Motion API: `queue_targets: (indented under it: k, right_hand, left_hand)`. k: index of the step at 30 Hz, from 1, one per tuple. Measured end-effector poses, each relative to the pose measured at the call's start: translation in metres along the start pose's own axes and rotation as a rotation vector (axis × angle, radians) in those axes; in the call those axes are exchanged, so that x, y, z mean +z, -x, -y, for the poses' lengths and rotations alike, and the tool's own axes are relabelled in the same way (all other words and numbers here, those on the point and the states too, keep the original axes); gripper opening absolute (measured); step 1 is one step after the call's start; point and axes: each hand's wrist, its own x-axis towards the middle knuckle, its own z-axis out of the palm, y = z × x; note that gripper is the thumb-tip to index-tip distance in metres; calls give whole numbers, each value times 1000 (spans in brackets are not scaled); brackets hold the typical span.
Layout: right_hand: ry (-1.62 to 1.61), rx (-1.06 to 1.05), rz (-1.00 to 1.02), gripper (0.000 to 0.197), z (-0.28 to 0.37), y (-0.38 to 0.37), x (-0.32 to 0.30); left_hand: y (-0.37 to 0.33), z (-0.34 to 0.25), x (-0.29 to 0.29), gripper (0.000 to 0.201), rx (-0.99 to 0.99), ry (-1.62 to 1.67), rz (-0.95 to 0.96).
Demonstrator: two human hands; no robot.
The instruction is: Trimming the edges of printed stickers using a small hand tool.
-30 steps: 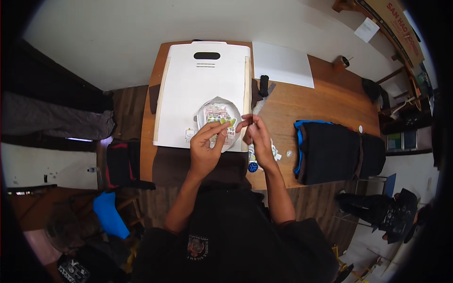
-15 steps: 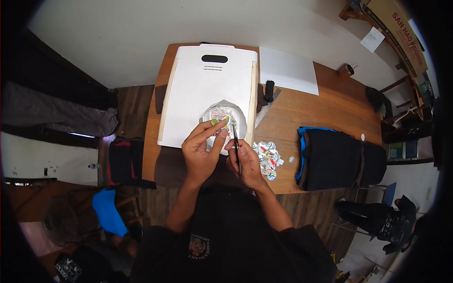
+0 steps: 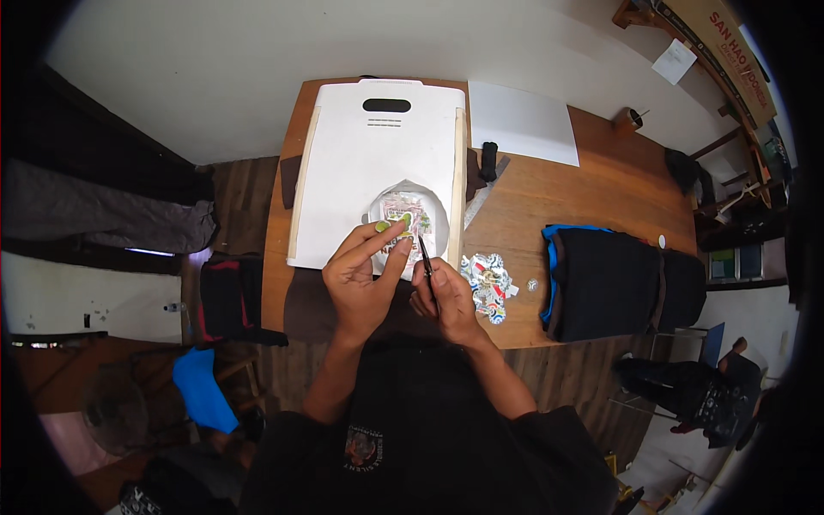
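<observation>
My left hand is closed in a pinch on a small green-and-white sticker, held over a round whitish dish. Printed pieces with pink and green marks lie in the dish. A slim black pointed tool is gripped in my right hand, its tip just right of the sticker. Whether it is scissors or tweezers I cannot tell. To the right of that hand, a pile of colourful cut stickers lies on the wooden table.
Under the dish is a white plastic panel with an oval slot. A metal ruler, a black rolled item, a white sheet and folded dark cloth lie on the table. People in dark clothes are at lower left and right.
The sticker in my left hand has turned and shifted slightly left and down. A green-and-white piece near the black tool's tip no longer shows there. The view has shifted slightly.
</observation>
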Motion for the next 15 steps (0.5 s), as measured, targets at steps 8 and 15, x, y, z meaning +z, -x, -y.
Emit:
queue_targets:
  k: [8,15]
  right_hand:
    - [-24,12,-20,34,-6,3,0]
    - [-22,-1,-13,34,-2,2,2]
  left_hand:
    - [0,-3,4,28,23,7,17]
    - [1,-4,4,28,11,26,23]
